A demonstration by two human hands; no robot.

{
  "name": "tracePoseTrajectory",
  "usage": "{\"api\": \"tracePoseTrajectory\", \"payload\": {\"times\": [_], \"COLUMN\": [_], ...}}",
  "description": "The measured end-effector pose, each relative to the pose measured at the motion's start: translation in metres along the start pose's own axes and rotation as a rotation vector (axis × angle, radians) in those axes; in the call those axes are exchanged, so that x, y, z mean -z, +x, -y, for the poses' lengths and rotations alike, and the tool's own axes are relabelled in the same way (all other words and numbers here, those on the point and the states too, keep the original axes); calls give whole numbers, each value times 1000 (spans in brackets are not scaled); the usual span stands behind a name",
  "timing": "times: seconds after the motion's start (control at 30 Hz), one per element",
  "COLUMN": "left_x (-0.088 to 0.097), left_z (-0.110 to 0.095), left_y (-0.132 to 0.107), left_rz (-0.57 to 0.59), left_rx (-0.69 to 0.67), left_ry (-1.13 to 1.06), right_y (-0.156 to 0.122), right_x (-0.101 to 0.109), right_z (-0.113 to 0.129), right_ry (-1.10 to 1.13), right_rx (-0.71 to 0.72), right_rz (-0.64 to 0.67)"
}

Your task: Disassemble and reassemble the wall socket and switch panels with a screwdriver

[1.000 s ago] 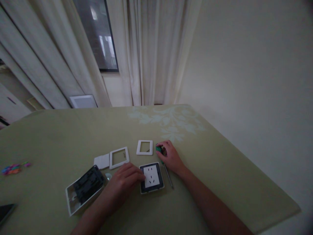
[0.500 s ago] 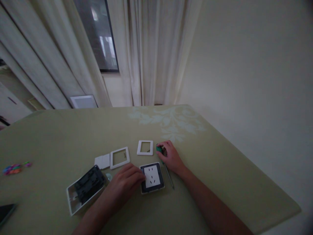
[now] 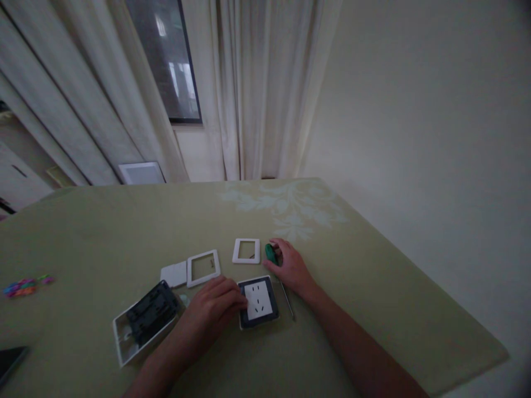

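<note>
A wall socket with a white face and a dark frame lies flat on the green tablecloth. My left hand rests beside it, fingers curled and touching its left edge. My right hand is closed round the green handle of a screwdriver, whose metal shaft runs back under the palm and ends near the socket's right side.
Two white square frames and a small white plate lie behind the socket. A larger opened switch unit with a black inside sits to the left. Coloured bits and a dark phone lie far left.
The right hand has shifted slightly on the screwdriver handle, showing more green. The left hand stays at the socket's edge.
</note>
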State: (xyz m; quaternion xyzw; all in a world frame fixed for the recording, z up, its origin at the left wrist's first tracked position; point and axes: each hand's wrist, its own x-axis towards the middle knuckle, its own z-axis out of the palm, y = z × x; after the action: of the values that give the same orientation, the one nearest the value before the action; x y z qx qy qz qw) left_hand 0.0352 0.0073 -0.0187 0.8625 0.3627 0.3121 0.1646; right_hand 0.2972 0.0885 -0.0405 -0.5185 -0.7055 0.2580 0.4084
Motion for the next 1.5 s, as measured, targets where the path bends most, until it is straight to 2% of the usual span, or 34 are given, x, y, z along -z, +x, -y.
{"api": "tracePoseTrajectory", "payload": {"times": [0.1, 0.17, 0.27, 0.33, 0.4, 0.47, 0.57, 0.7, 1.0, 1.3, 1.5], "left_x": [2, 1, -6, -12, -16, -18, -18, -18, -20, -18, -19], "left_z": [-2, -4, -8, -7, -6, -4, -2, 0, 2, -1, -1], "left_y": [0, -1, -4, -6, -6, -6, -4, -3, -6, -4, -4], "left_rz": [-6, -27, -10, 22, 36, 30, -3, -30, -61, -60, -45], "left_rx": [23, 78, 162, 202, 235, 252, 245, 250, 238, 256, 248], "left_ry": [-30, -62, -96, -119, -151, -180, -197, -176, -142, -179, -162], "right_y": [5, 10, 19, 24, 27, 28, 28, 28, 28, 34, 31], "right_x": [7, 20, 44, 56, 60, 56, 43, 29, 20, 37, 45], "right_z": [-2, 3, 30, 61, 94, 120, 137, 133, 126, 126, 134], "right_ry": [44, 76, 147, 289, 343, 328, 313, 303, 324, 233, 244], "right_rx": [-29, -41, -15, 100, 240, 345, 456, 529, 502, 619, 665], "right_rz": [-55, -120, -261, -329, -278, -171, -47, 41, 89, 150, 365]}}
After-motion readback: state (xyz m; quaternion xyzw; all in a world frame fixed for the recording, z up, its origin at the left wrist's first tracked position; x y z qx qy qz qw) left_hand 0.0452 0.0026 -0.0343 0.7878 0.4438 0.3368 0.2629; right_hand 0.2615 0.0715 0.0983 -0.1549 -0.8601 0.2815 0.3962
